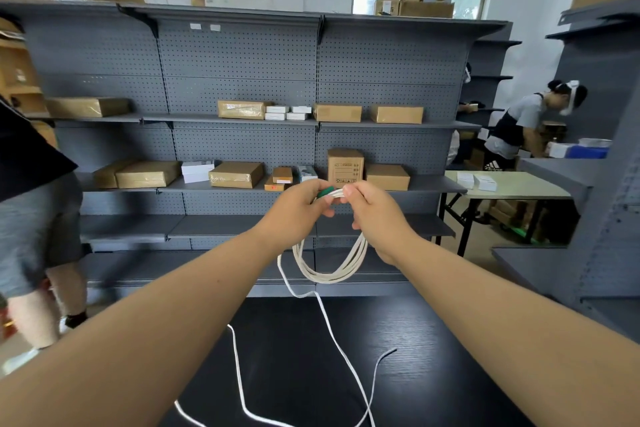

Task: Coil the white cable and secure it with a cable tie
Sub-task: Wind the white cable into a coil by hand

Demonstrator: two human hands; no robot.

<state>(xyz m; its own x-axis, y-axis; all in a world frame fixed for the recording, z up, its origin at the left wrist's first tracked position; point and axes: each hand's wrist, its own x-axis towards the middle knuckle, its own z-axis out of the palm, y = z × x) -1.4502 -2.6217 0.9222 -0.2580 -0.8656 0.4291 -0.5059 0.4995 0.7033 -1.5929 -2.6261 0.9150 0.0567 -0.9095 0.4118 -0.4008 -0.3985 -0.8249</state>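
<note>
White cable [330, 263] is held up at arm's length above the near black table [415, 357], in front of the grey shelving [242, 80]. Several loops are gathered and hang down between the two hands; exact loop count can't be made out, strands overlap.

Left hand [298, 210] is closed around the top of the coil, with a green piece [325, 191] pinched at the fingertips. Likely the cable tie, but most of it is covered by fingers, so shape and whether it wraps the bundle can't be told.

Right hand [374, 211] is clenched on the same bundle just right of the green piece; the cable top section is hidden inside both grips.

Loose tail is dropped from the coil down to the table, run toward the near edge and cut off by the frame bottom. One free end [393, 351] is seen lying on the table at right; a second strand at near left is also cut off.

Cardboard boxes [235, 174] are seen on the far shelves. A person [516, 128] at far right is partly hidden by shelving; another at left is cropped by the frame.
</note>
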